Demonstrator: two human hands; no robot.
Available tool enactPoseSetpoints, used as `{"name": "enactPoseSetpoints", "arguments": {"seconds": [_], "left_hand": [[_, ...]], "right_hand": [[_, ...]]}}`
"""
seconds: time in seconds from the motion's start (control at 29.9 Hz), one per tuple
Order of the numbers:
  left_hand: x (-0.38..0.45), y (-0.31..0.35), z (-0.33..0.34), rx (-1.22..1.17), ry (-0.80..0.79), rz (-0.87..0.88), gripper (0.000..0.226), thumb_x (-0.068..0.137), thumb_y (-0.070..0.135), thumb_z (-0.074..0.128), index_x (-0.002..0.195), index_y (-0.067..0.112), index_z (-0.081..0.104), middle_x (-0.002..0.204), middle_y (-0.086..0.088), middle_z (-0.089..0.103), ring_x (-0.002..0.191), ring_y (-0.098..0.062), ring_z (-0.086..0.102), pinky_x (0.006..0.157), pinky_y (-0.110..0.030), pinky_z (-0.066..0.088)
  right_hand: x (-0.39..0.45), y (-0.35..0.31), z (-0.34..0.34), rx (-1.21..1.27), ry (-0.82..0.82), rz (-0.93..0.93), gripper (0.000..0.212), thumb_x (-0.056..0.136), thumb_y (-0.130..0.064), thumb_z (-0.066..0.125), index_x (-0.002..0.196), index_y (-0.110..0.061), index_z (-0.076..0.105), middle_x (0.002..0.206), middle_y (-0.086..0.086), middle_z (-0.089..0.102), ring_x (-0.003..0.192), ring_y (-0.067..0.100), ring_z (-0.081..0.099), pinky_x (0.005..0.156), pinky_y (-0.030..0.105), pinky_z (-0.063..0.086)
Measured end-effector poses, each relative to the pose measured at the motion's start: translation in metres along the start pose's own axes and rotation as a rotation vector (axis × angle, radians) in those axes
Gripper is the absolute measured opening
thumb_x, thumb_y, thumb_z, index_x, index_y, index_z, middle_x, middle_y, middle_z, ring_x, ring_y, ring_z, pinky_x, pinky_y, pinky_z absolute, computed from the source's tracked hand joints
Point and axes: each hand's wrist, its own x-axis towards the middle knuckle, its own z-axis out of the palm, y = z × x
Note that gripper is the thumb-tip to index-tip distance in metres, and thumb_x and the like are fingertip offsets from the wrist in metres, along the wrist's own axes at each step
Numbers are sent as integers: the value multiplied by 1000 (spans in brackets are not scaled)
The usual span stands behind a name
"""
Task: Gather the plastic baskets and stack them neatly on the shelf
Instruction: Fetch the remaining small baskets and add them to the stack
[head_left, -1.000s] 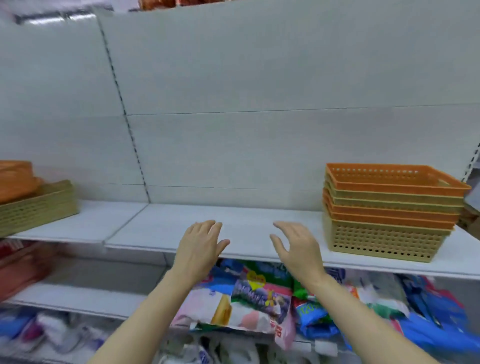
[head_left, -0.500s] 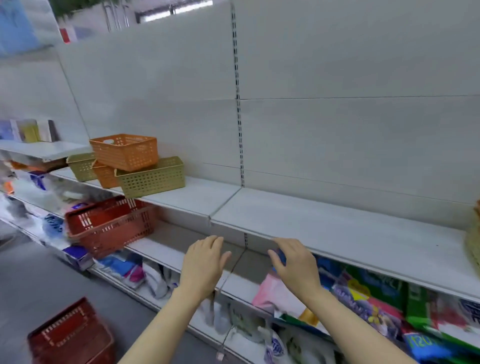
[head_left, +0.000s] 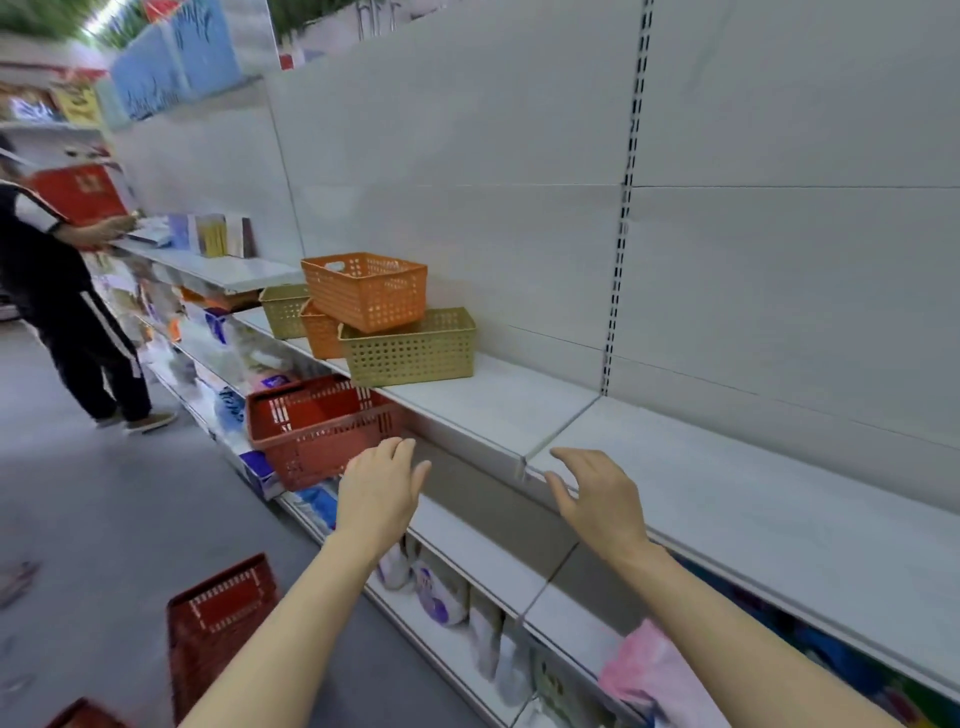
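Observation:
Loose plastic baskets sit on the white shelf (head_left: 519, 410) ahead to the left. An orange basket (head_left: 366, 289) lies tilted on top of an olive basket (head_left: 410, 347). A second orange basket (head_left: 319, 332) and a second olive basket (head_left: 283, 310) stand behind them. My left hand (head_left: 382, 491) and my right hand (head_left: 597, 496) are both raised in front of the shelf edge, fingers spread, holding nothing. Both hands are well short of the baskets, to their lower right.
A red shopping basket (head_left: 317, 431) juts out from the lower shelf below the baskets. Another red basket (head_left: 221, 629) stands on the floor at my lower left. A person (head_left: 57, 296) in dark clothes stands down the aisle at the left. Packaged goods fill the lower shelves.
My view has swung left along the aisle. The neat basket stack at the right has left the view and the loose baskets are nearer. My hands stay open and raised.

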Motion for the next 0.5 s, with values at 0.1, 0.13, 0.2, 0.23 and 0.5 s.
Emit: {"name": "enactPoseSetpoints", "arguments": {"seconds": [0.1, 0.13, 0.2, 0.23, 0.5], "left_hand": [[25, -27, 8, 0, 14, -26, 32, 92, 29, 72, 114, 5, 72, 107, -11, 73, 89, -36, 70, 72, -43, 54], [34, -37, 11, -3, 24, -25, 33, 93, 30, 70, 115, 5, 72, 109, -11, 73, 91, -36, 70, 74, -43, 54], [51, -59, 19, -1, 44, -17, 32, 94, 30, 70, 115, 6, 72, 109, -11, 73, 92, -35, 70, 74, -42, 55], [60, -71, 23, 2, 48, -8, 31, 94, 30, 69, 113, 6, 73, 107, -11, 73, 89, -35, 70, 72, -42, 55], [145, -175, 40, -1, 60, 18, 31, 96, 34, 65, 115, 10, 72, 108, -8, 73, 93, -31, 70, 76, -41, 55]], "right_hand": [[27, -6, 28, -4, -4, -4, 36, 82, -37, 50, 98, -14, 72, 91, -3, 73, 84, 20, 68, 66, 29, 54], [37, -9, 38, -6, -4, -2, 37, 83, -38, 49, 99, -14, 72, 92, -3, 73, 85, 19, 68, 66, 29, 54], [57, -17, 58, -12, -5, 6, 38, 84, -39, 49, 100, -14, 72, 94, -3, 73, 88, 19, 68, 68, 29, 54], [68, -21, 69, -15, 0, 14, 37, 84, -38, 50, 101, -14, 72, 95, -3, 73, 89, 19, 68, 68, 29, 54], [155, -61, 154, -27, 17, 162, 30, 87, -30, 59, 110, -12, 70, 106, 1, 72, 101, 23, 65, 76, 36, 53]]}}
